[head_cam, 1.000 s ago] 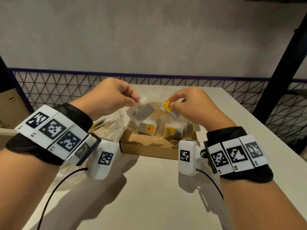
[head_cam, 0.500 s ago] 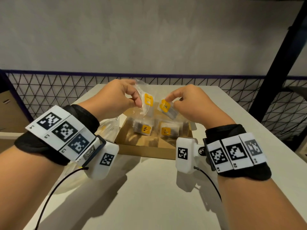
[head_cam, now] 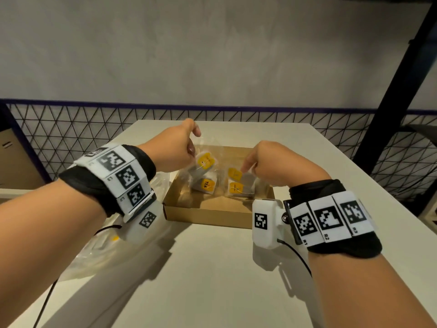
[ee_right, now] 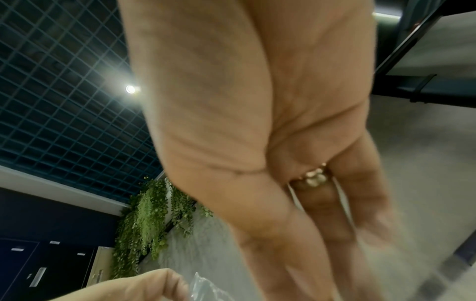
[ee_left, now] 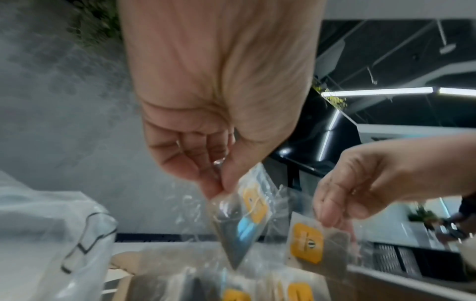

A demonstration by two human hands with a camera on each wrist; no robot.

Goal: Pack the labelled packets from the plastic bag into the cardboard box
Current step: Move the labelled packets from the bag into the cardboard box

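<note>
The open cardboard box [head_cam: 208, 210] sits mid-table with two yellow-labelled packets [head_cam: 205, 184] lying in it. My left hand [head_cam: 192, 150] pinches the top of a clear packet with a yellow label [head_cam: 205, 161] and holds it over the box's far left part. The left wrist view shows thumb and fingers of that left hand [ee_left: 219, 189] pinching the hanging packet [ee_left: 253, 205]. My right hand [head_cam: 246, 168] pinches a second labelled packet [head_cam: 234, 174] just above the box's right side; this second packet [ee_left: 306, 245] also shows in the left wrist view. The clear plastic bag [head_cam: 106, 245] lies left of the box.
A white table [head_cam: 212, 280] carries everything, with bare surface in front of the box. A black wire-mesh fence [head_cam: 59, 138] runs behind the table, and a dark post [head_cam: 390, 91] stands at the right. A cable [head_cam: 298, 254] hangs from the right wrist camera.
Both hands have moved forward and down over the box, carrying their packets lower and farther apart. The left hand's packet now hangs with its yellow label facing me.
</note>
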